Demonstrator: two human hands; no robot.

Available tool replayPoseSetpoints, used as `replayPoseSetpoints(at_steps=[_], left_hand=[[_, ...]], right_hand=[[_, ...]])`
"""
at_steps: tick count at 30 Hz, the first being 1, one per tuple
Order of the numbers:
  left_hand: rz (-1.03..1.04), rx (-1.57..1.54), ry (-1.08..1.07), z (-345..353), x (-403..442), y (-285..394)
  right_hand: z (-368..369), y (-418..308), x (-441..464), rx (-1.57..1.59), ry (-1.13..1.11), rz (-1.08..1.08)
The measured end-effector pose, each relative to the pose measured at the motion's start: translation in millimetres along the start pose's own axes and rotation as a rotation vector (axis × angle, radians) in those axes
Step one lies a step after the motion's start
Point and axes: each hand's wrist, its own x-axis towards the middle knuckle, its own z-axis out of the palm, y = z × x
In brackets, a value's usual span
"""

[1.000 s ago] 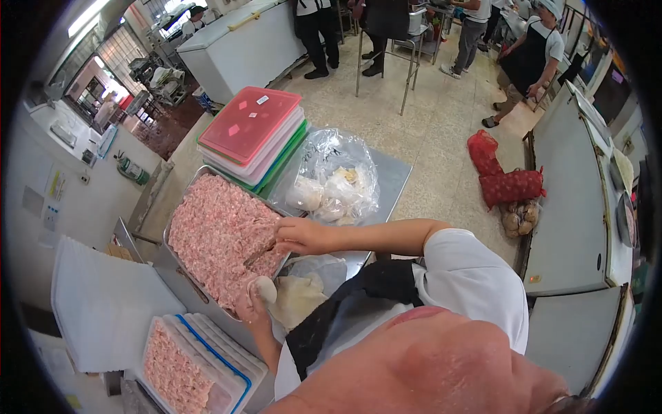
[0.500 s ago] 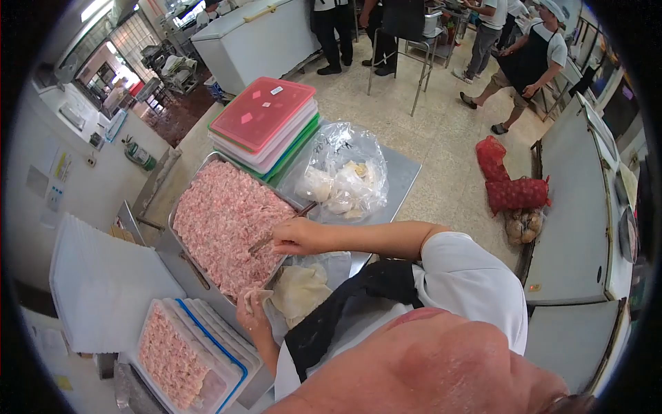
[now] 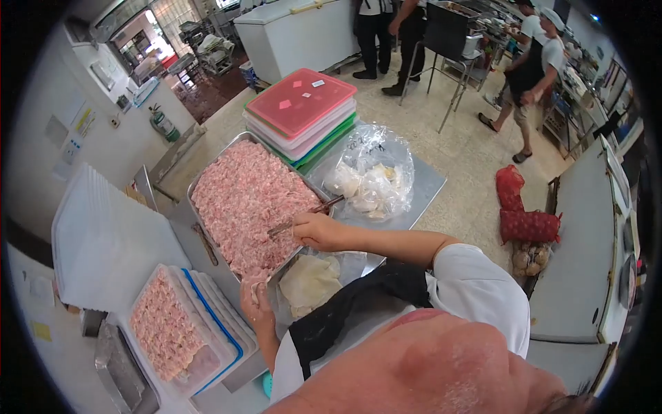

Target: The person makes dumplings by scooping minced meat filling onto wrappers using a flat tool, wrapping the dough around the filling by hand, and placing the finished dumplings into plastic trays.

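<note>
My right hand [image 3: 323, 231] is closed around a thin spatula [image 3: 327, 205], its flat end resting over the pink minced meat [image 3: 241, 196]. The meat fills a deep metal tray [image 3: 194, 215]. At the tray's near corner, my left hand [image 3: 258, 303] is closed around a pale, thin dough wrapper [image 3: 256, 290], partly hidden by the fingers. Beside that hand, a stack of pale wrappers [image 3: 310, 281] lies on clear plastic. A clear bag [image 3: 376, 169] with more pale pieces sits past the tray.
Stacked lidded containers [image 3: 301, 103] stand behind the tray. At the lower left are filled containers [image 3: 162, 324] and white lids or trays [image 3: 114, 241]. Red mesh sacks [image 3: 529, 226] lie on the floor near a white freezer [image 3: 579, 241]. A person in a black apron [image 3: 529, 69] is at the upper right.
The view has swung, shifting the scene rightward. The wrapper, earlier spread round and pale in my left hand, now looks folded within the fingers. The background person has moved their legs.
</note>
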Motion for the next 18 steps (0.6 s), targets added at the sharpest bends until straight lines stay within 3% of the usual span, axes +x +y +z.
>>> replayPoseSetpoints(at_steps=[9,16,18], left_hand=[[-0.025,0.001,-0.031,4,3,2],[0.015,-0.098,0.005,-11,5,-10],[0.001,-0.064,0.067,-26,15,19]], right_hand=[[-9,-2,-4,0.116,-0.058,0.052],[-9,-12,-2,-0.071,-0.010,0.111],[-7,-12,0,-0.071,0.049,0.157]])
